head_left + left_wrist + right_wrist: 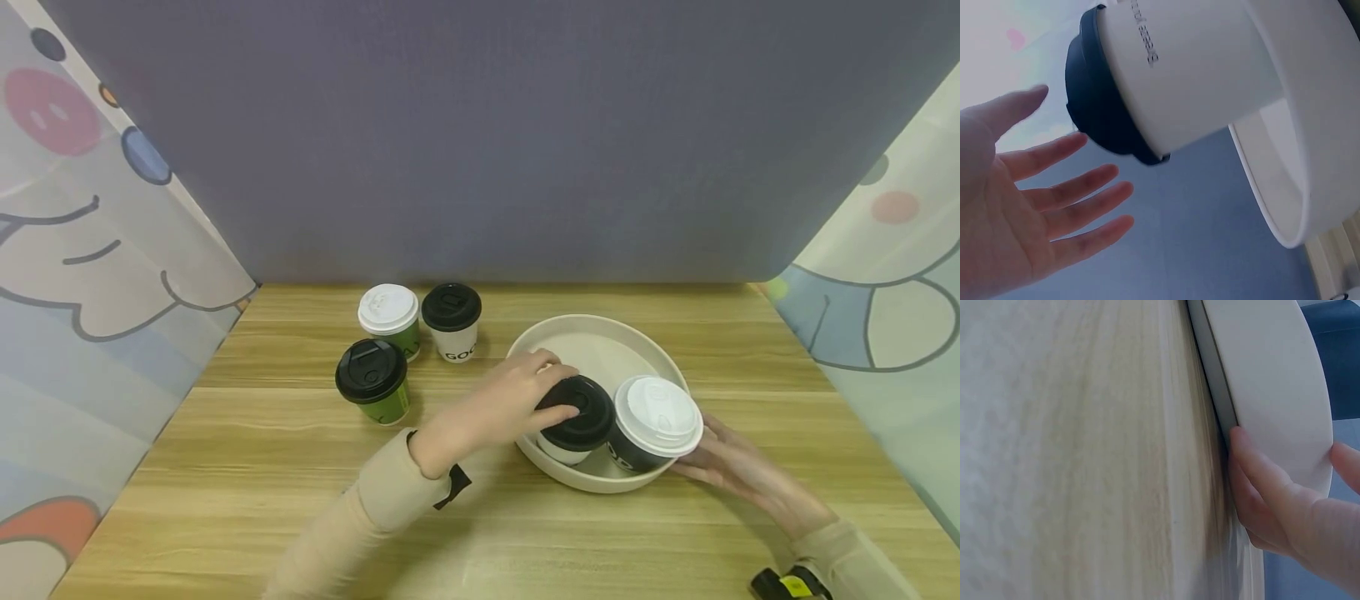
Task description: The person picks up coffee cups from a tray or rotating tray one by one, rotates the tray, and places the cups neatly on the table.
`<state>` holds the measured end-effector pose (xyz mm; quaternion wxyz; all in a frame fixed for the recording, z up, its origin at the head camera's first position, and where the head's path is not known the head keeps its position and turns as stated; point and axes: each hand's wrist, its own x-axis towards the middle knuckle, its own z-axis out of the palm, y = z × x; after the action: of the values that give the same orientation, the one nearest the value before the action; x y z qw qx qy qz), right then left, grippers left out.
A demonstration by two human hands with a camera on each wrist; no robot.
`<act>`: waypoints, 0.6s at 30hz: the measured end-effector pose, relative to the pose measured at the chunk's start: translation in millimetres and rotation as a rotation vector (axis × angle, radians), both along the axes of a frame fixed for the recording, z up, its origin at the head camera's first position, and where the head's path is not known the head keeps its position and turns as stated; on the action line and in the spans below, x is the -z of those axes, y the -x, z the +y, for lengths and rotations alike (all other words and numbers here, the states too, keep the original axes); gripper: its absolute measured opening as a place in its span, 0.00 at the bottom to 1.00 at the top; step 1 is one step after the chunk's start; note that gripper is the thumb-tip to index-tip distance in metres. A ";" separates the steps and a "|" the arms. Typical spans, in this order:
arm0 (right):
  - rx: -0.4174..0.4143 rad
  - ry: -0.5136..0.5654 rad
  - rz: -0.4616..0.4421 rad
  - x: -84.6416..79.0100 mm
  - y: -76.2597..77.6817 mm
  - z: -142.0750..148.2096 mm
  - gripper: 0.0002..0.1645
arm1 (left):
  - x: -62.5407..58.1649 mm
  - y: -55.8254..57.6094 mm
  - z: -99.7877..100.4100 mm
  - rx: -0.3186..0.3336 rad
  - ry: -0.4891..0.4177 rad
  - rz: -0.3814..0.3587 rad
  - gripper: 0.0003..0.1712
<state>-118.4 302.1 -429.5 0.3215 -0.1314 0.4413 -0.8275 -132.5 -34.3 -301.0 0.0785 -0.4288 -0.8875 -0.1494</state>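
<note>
A round cream tray point(600, 333) stands at the right of the table. Inside it are a white paper cup with a black lid point(577, 412) and a black cup with a white lid point(660, 417), side by side. My left hand point(517, 396) hovers at the black lid with its fingers spread. In the left wrist view, that hand's straight fingers point(1079, 187) lie beside the lid point(1097, 94), not wrapped round it. My right hand point(727, 462) holds the tray's right edge. The right wrist view shows its fingers low on the tray wall point(1279, 394) and the thumb near the rim.
Left of the tray stand a green cup with a white lid point(390, 312), a white cup with a black lid point(452, 321) and a green cup with a black lid point(372, 379). A grey panel point(510, 150) rises behind the wooden table point(247, 467).
</note>
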 end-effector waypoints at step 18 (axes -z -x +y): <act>-0.012 0.034 -0.027 -0.2 -0.2 0.0 0.37 | 12.3 -5.8 19.6 -0.012 0.188 -0.057 0.46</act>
<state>-118.1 302.2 -429.2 0.3301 -0.1282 0.4218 -0.8347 -126.6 -14.7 -313.2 0.0137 -0.4243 -0.9021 -0.0771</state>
